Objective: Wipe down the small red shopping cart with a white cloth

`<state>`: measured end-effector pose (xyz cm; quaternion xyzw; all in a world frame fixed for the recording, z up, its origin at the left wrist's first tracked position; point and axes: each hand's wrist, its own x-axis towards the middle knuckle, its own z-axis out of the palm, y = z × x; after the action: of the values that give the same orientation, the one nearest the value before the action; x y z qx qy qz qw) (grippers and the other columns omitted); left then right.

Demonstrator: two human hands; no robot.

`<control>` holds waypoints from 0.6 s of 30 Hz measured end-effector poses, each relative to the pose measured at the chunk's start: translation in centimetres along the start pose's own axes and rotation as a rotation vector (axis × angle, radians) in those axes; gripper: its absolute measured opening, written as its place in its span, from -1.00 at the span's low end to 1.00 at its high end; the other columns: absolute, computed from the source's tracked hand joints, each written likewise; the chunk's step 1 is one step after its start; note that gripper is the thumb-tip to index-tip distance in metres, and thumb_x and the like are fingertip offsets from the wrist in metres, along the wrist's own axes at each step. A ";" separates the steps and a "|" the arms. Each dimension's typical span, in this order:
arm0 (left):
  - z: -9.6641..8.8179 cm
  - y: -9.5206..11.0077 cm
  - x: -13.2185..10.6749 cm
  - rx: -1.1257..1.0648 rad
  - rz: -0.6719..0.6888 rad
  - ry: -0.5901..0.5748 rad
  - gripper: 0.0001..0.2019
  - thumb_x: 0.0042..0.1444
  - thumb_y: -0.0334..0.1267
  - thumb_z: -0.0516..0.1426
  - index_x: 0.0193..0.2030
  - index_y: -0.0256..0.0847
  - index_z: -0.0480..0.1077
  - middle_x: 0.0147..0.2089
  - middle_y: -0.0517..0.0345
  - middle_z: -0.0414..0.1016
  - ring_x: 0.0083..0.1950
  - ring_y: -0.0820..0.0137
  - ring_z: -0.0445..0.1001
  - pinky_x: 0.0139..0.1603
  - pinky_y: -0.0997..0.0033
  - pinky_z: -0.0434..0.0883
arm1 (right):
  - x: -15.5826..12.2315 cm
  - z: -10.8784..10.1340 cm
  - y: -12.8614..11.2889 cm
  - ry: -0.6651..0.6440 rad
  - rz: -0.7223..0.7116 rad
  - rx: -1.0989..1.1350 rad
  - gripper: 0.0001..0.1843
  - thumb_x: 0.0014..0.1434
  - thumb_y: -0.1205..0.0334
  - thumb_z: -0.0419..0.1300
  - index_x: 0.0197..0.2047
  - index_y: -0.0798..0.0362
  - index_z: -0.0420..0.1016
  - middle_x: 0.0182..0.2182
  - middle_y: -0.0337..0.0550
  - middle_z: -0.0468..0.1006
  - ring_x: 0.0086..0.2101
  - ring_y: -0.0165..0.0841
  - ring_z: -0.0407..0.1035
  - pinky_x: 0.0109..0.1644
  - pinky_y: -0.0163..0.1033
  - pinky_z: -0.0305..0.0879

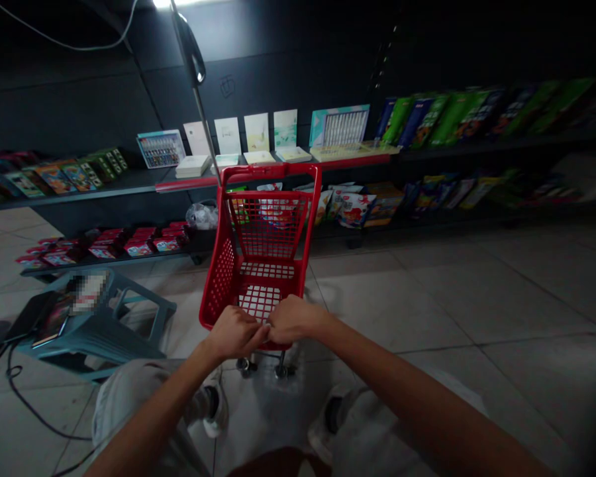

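Observation:
A small red shopping cart (223,275) stands on the tiled floor in front of my legs, its basket lying bare to view. Over the basket's near edge, my left hand (235,332) and my right hand (292,319) come together, fingertips meeting or almost meeting. The fingers of both hands are curled and closed. Whatever they may pinch between them is too small or too hidden to make out. I cannot tell whether either hand touches the cart's rim beneath.
On the left is a blue-grey plastic stool (92,324) carrying phone-like devices and a trailing cable (34,411). Behind the cart runs a dark shelf (134,187) with books (228,136), boxes (74,175), green and blue packs (451,116) and snack bags (352,209). A metal pole (201,109) rises behind the cart.

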<state>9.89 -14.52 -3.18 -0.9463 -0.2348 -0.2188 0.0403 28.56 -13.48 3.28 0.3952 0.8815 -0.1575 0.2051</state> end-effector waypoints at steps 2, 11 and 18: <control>-0.2 -1.1 -0.4 -0.020 0.022 -0.019 -0.48 0.44 -0.22 -0.09 -0.57 -0.21 0.36 -0.61 0.18 0.40 -0.60 0.48 0.25 -0.47 0.32 0.05 | 0.1 -0.3 -0.4 -0.046 -0.024 0.001 -0.35 0.41 0.00 -0.15 0.08 0.24 0.65 0.01 0.27 0.64 0.09 0.03 0.53 0.10 0.04 0.42; -0.6 -4.7 -1.7 -0.051 -0.452 -0.191 -0.46 0.45 -0.12 -0.13 -0.54 -0.19 0.37 -0.52 0.09 0.49 -0.51 0.44 0.34 -0.40 0.38 0.09 | 1.2 -0.4 -0.4 0.085 -0.046 0.086 -0.25 0.47 -0.17 -0.20 0.12 0.22 0.62 0.06 0.30 0.61 0.10 0.08 0.51 0.12 0.08 0.39; -0.4 -6.4 -1.7 -0.060 -0.618 -0.168 -0.45 0.40 -0.07 -0.13 -0.60 -0.20 0.32 -0.59 0.11 0.36 -0.56 0.47 0.20 -0.40 0.36 0.03 | 0.6 -3.5 2.2 -0.042 -0.085 0.117 -0.59 0.40 0.05 0.11 0.07 0.10 0.67 0.01 0.08 0.67 -0.03 -0.14 0.57 -0.04 -0.22 0.39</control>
<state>5.40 -9.62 -3.68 -0.8458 -0.5068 -0.1488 -0.0754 29.03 -10.18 5.75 0.3653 0.8822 -0.2258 0.1933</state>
